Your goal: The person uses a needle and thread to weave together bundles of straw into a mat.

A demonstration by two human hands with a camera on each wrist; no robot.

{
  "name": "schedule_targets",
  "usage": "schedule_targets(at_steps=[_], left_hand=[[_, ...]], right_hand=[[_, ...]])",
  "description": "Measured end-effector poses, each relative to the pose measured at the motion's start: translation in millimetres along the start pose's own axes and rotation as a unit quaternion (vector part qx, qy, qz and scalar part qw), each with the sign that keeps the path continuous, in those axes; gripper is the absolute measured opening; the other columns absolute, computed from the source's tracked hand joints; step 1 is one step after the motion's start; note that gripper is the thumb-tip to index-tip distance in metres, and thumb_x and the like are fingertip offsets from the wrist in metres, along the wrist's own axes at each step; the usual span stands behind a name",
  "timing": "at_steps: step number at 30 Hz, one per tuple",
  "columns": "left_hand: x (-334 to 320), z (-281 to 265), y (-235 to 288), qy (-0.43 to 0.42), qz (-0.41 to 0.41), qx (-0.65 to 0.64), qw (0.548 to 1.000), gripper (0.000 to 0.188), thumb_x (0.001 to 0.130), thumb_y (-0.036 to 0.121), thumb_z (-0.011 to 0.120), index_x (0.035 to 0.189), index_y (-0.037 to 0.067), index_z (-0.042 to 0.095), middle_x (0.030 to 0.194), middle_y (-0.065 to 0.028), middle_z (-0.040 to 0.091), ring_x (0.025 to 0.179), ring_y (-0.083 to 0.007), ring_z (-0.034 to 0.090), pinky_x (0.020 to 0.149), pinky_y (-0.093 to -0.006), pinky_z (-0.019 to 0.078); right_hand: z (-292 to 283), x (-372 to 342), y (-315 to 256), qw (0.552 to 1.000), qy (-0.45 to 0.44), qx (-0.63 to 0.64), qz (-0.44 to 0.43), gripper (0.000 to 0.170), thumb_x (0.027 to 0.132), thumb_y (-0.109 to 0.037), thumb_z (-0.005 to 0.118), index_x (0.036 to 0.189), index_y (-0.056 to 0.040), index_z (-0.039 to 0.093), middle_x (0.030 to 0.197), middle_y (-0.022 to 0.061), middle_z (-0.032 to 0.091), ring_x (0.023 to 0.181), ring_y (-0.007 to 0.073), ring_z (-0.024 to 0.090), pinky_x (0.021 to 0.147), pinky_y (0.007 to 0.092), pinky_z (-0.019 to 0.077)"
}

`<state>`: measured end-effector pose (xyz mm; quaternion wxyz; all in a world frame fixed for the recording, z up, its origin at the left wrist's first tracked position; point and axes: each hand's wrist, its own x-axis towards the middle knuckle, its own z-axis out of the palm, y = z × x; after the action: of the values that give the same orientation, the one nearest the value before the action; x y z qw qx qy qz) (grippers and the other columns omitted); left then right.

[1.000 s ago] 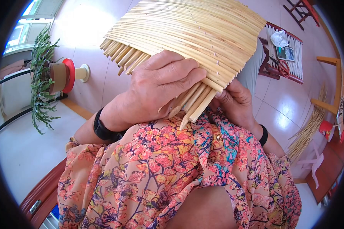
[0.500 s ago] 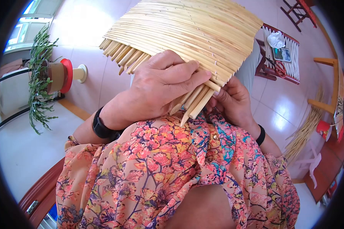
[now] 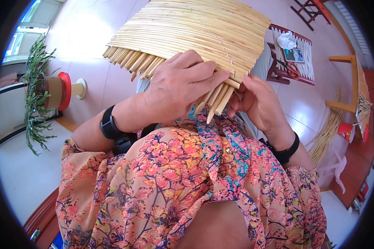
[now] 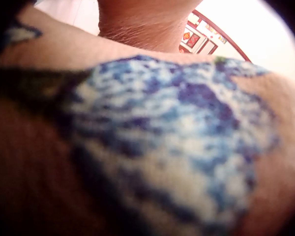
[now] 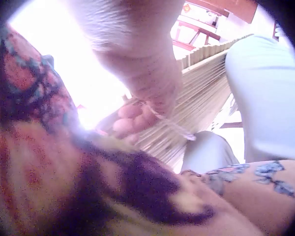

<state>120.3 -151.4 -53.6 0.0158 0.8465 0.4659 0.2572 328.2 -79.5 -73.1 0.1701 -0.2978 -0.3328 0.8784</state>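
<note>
A mat of pale stalks (image 3: 187, 37) bound side by side with thin thread slants over the person's knees. At its near edge the left hand (image 3: 176, 81) grips the last stalks, fingers laid across the top. Several cut stalk ends (image 3: 216, 99) stick out below that hand. To the right, the right hand (image 3: 259, 101) pinches a thin cord (image 5: 174, 127) with curled fingers close to the mat's corner. Part of the right fingers is hidden behind the stalks in the head view. Only blurred patterned cloth (image 4: 167, 128) and skin fill most of the left wrist view.
A stool (image 3: 307, 76) at the right bears scissors (image 3: 293, 70), a phone (image 3: 294, 55) and crumpled white tissue (image 3: 286, 40). Loose stalks (image 3: 328, 128) lie on the floor by a wooden chair (image 3: 343, 106). A potted plant (image 3: 37, 91) stands at the left.
The right hand has turned and spread a little at the mat's corner, with the cord now showing. The left hand keeps its grip. The room has shifted left in view.
</note>
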Motion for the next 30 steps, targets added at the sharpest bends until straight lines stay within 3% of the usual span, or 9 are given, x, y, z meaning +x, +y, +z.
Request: schedule_targets(at_steps=[6, 15, 21, 25, 27, 28, 29, 30], left_hand=[[7.6, 7.9, -5.2, -0.004, 0.017, -0.017, 1.000, 0.048, 0.064, 0.006, 0.062, 0.112, 0.004, 0.058, 0.103, -0.0055, 0.057, 0.080, -0.0232, 0.052, 0.069, -0.0321, 0.0462], [16.2, 14.5, -6.8, -0.016, 0.015, -0.027, 0.999, 0.052, 0.062, 0.009, 0.064, 0.113, 0.003, 0.055, 0.101, -0.0042, 0.055, 0.083, -0.0235, 0.050, 0.073, -0.0333, 0.0449], [17.2, 19.1, -4.7, -0.035, 0.025, -0.030, 0.999, 0.055, 0.060, 0.007, 0.065, 0.113, 0.004, 0.054, 0.099, -0.0041, 0.052, 0.087, -0.0234, 0.049, 0.077, -0.0335, 0.0442], [16.0, 18.6, -3.1, -0.052, 0.030, -0.028, 0.998, 0.059, 0.057, 0.007, 0.066, 0.115, 0.004, 0.053, 0.099, -0.0047, 0.051, 0.088, -0.0237, 0.048, 0.077, -0.0339, 0.0440], [14.6, 20.0, -2.5, -0.057, 0.034, -0.018, 0.998, 0.060, 0.057, 0.007, 0.066, 0.115, 0.004, 0.053, 0.099, -0.0050, 0.051, 0.088, -0.0238, 0.048, 0.077, -0.0341, 0.0439], [12.4, 21.3, -2.5, -0.054, 0.028, -0.020, 0.998, 0.060, 0.057, 0.008, 0.067, 0.115, 0.004, 0.053, 0.099, -0.0049, 0.051, 0.088, -0.0239, 0.048, 0.078, -0.0343, 0.0436], [11.3, 22.3, -2.8, -0.052, 0.021, -0.024, 0.998, 0.061, 0.057, 0.008, 0.067, 0.115, 0.004, 0.053, 0.098, -0.0049, 0.051, 0.088, -0.0240, 0.048, 0.078, -0.0344, 0.0433], [11.2, 23.2, -2.9, -0.052, 0.021, -0.025, 0.998, 0.061, 0.057, 0.008, 0.067, 0.115, 0.004, 0.053, 0.098, -0.0049, 0.051, 0.088, -0.0240, 0.048, 0.078, -0.0344, 0.0433]], right_hand=[[10.2, 0.0, -12.1, 0.990, 0.094, -0.104, 0.001, 0.033, 0.088, -0.028, 0.048, 0.096, 0.0038, 0.053, 0.077, 0.0102, 0.056, 0.062, 0.0142, 0.055, 0.052, 0.0300, 0.0489], [12.7, 3.6, -8.2, 0.980, 0.179, -0.084, -0.035, 0.020, 0.084, -0.022, 0.050, 0.086, -0.0024, 0.055, 0.073, 0.0033, 0.054, 0.056, 0.0106, 0.048, 0.046, 0.0255, 0.0398], [5.1, 5.9, -8.4, 0.986, 0.160, -0.009, -0.049, 0.012, 0.083, -0.014, 0.050, 0.082, -0.0033, 0.053, 0.070, 0.0016, 0.051, 0.054, 0.0098, 0.043, 0.046, 0.0259, 0.0345], [1.6, 3.0, -14.2, 0.988, 0.146, -0.009, -0.056, 0.015, 0.084, -0.017, 0.053, 0.084, -0.0026, 0.054, 0.071, 0.0029, 0.053, 0.056, 0.0113, 0.047, 0.047, 0.0264, 0.0378], [-2.8, -2.5, -29.5, 0.970, 0.146, -0.177, 0.084, 0.020, 0.084, -0.019, 0.058, 0.091, 0.0001, 0.057, 0.076, 0.0064, 0.056, 0.064, 0.0134, 0.054, 0.051, 0.0260, 0.0422], [-12.3, -5.8, -33.4, 0.969, 0.147, -0.178, 0.084, 0.020, 0.084, -0.019, 0.058, 0.091, 0.0001, 0.057, 0.076, 0.0064, 0.056, 0.064, 0.0134, 0.054, 0.051, 0.0260, 0.0422], [-25.4, -9.6, -36.0, 0.887, 0.192, -0.415, -0.060, 0.023, 0.083, -0.019, 0.061, 0.095, -0.0001, 0.058, 0.078, 0.0075, 0.057, 0.067, 0.0133, 0.055, 0.053, 0.0251, 0.0431], [-33.7, -11.9, -37.6, 0.730, 0.220, -0.617, -0.198, 0.026, 0.081, -0.019, 0.064, 0.099, -0.0003, 0.059, 0.079, 0.0086, 0.058, 0.071, 0.0132, 0.056, 0.056, 0.0242, 0.0440]])
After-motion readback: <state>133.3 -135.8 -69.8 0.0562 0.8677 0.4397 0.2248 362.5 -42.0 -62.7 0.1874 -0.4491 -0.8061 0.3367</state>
